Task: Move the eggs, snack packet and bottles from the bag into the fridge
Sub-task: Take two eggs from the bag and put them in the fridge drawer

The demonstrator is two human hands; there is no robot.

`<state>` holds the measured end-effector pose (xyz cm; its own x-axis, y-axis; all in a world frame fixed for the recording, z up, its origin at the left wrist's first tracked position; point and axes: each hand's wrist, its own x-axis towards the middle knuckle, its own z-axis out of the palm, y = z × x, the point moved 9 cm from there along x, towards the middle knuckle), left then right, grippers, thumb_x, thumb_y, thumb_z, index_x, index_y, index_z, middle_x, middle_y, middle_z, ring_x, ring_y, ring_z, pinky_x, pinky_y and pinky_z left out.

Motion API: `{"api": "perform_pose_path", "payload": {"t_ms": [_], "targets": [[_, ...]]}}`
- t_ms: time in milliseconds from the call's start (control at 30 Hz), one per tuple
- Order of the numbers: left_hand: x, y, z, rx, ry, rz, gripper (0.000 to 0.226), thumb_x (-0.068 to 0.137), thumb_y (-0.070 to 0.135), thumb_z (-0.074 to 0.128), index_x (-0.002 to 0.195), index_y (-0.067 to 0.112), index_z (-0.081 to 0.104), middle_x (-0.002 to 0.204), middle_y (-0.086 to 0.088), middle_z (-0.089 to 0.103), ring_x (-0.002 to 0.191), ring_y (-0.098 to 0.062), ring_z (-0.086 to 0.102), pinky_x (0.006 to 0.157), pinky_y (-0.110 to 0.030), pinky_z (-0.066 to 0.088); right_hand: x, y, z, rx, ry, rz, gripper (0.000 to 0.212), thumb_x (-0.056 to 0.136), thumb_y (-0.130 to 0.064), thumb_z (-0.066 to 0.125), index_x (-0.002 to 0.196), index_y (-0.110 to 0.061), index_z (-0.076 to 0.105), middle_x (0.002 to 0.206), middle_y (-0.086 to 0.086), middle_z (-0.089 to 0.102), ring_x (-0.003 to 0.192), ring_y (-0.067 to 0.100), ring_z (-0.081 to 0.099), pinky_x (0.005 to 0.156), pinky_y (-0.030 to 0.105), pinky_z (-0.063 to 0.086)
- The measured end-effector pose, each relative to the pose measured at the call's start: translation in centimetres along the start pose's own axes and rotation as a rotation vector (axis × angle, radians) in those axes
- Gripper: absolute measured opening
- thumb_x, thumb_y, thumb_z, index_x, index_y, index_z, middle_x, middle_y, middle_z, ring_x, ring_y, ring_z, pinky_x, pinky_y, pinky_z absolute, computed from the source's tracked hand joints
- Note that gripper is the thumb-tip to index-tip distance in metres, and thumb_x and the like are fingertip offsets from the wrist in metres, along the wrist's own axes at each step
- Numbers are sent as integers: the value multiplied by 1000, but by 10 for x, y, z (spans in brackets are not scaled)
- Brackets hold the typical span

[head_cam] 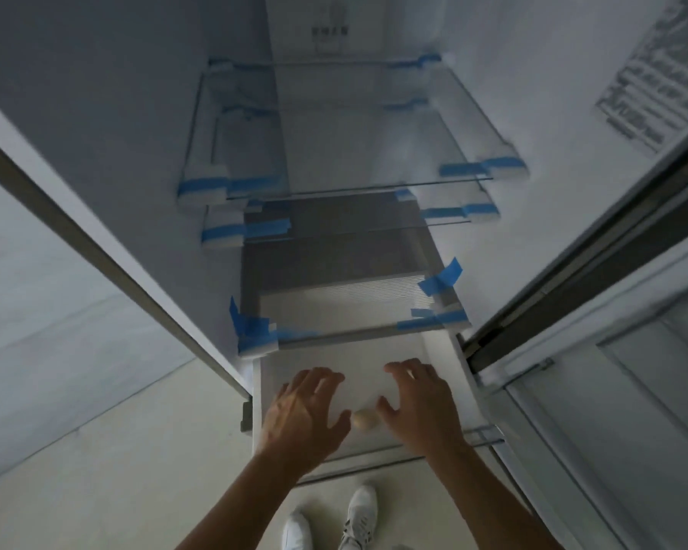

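Observation:
I look down into an open fridge with its white bottom drawer [445, 363] pulled out. A pale beige egg [365, 420] lies in the drawer near its front edge. My left hand [302, 414] hovers over the drawer just left of the egg, fingers spread and holding nothing. My right hand [418, 406] is just right of the egg, fingers spread too, thumb close to the egg. Neither hand grips it. The bag, snack packet and bottles are out of view.
Glass shelves [334, 180] with blue tape [441, 277] on their corners stack above the drawer. The fridge's left wall [116, 192] and the open door [612, 351] on the right frame the opening. My white shoes [358, 518] stand on the pale floor below.

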<state>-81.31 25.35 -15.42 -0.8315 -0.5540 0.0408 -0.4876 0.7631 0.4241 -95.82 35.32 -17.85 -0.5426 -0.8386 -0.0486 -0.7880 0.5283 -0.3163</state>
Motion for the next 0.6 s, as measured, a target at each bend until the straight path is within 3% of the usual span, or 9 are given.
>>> {"api": "perform_pose_path", "payload": {"t_ms": [167, 433, 600], "targets": [[-2, 19, -35, 139, 61, 39, 60, 82, 59, 51, 134, 28, 49, 134, 3, 60, 123, -18, 57, 105, -41, 44, -18, -23, -42, -76, 174, -19, 56, 75, -45, 67, 125, -19, 64, 123, 6, 65, 116, 24, 60, 94, 42, 54], [7, 46, -57, 169, 59, 110, 66, 79, 60, 54, 137, 30, 45, 138, 3, 58, 127, -22, 55, 106, -43, 41, -37, -34, -88, -114, 334, 52, 57, 76, -45, 70, 125, -17, 64, 123, 8, 66, 118, 26, 60, 99, 42, 51], [25, 76, -64, 93, 54, 309, 60, 79, 56, 57, 132, 28, 50, 129, 4, 64, 118, -19, 61, 102, -44, 46, -62, -25, -117, -139, 427, 225, 56, 75, -45, 72, 123, -17, 64, 120, 7, 67, 115, 26, 62, 96, 44, 52]]}}
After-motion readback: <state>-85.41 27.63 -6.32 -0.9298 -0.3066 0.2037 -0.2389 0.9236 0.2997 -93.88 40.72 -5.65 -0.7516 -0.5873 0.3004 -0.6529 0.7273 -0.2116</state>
